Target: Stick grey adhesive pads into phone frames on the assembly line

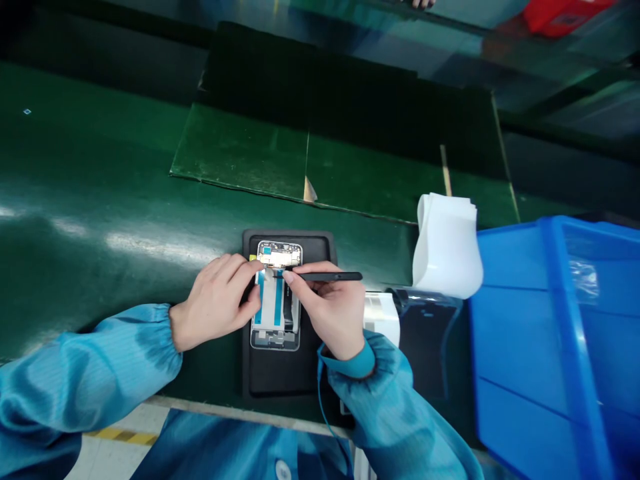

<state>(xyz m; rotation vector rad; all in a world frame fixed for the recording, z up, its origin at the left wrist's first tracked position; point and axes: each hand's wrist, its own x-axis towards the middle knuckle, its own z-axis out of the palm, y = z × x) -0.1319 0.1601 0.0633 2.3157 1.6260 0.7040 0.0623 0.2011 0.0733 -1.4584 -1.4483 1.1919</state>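
Observation:
An opened phone frame (277, 303) with blue strips and a circuit board at its top lies on a black tray (287, 373) at the near edge of the green bench. My left hand (216, 301) rests on the phone's left side, fingers curled, fingertips pinching at its upper part. My right hand (330, 308) grips a thin black tool (330, 276), held level, its tip meeting the phone near my left fingertips.
A blue plastic bin (555, 347) stands at the right. A white curled sheet stack (446, 243) sits above a black device (425, 333). A green mat (250, 153) lies further back. Another person's hand (423, 3) shows at the top edge.

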